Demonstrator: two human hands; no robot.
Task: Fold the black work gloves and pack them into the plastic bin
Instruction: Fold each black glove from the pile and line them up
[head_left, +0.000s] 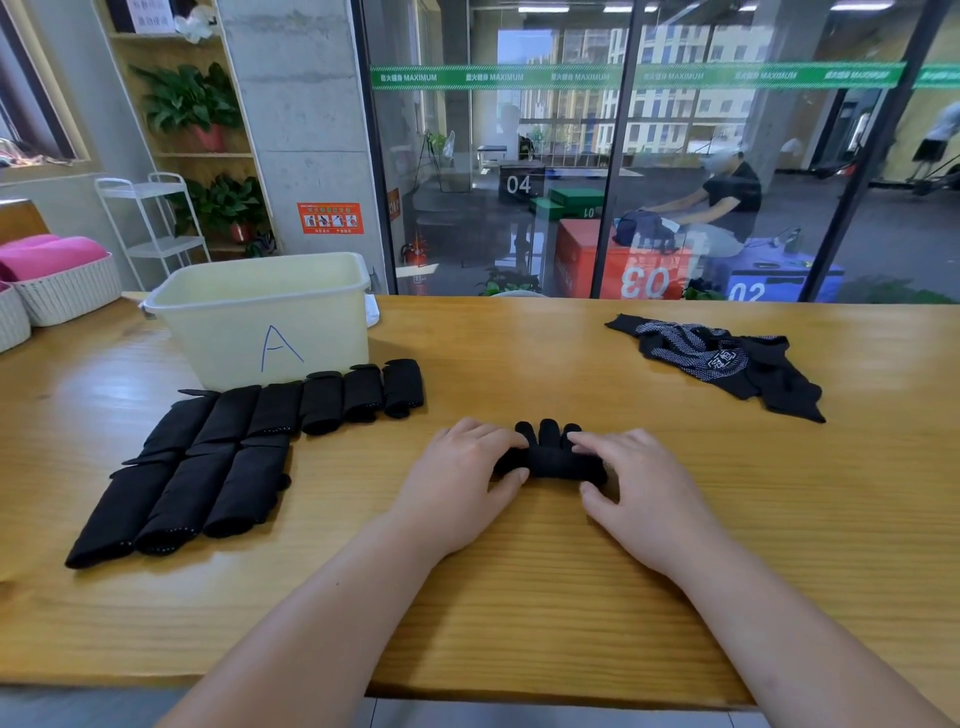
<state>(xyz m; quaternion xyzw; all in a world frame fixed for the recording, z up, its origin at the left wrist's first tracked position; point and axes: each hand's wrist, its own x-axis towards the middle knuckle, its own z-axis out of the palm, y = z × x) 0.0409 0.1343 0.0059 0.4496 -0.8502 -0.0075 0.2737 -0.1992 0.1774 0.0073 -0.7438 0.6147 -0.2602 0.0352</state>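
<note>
Head view: the left hand (467, 475) and right hand (636, 486) are pinching a half-rolled glove (550, 460) mid-bench (519, 613), fingers curling over it. Folding is seemingly under way; the next move is probably calling for finishing the roll, then packing the folded gloves (228, 452) into the bin (260, 317), far left

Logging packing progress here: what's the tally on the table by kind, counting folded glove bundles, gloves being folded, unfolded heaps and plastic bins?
Folded glove bundles: 9
Glove being folded, gripped by left hand and right hand: 1
Unfolded glove heap: 1
Plastic bin: 1
Total: 12
</note>
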